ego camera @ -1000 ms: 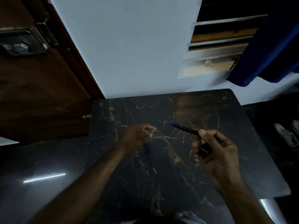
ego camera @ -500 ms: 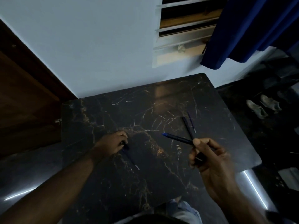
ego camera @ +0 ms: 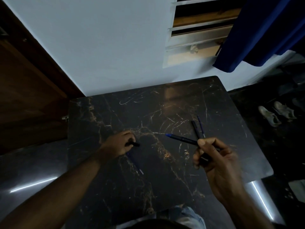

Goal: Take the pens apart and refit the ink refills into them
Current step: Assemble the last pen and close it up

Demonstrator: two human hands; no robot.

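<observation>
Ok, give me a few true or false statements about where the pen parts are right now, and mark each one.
1. The right hand holds a blue-tipped pen. True.
2. The left hand is empty. False: it grips a small black piece.
3. A thin refill lies on the table just below the left hand. True.
4. The held pen's blue tip points at the curtain. False: it points left, toward the left hand.
5. A dark barrel and a second refill lie side by side beyond the right hand. True.
</observation>
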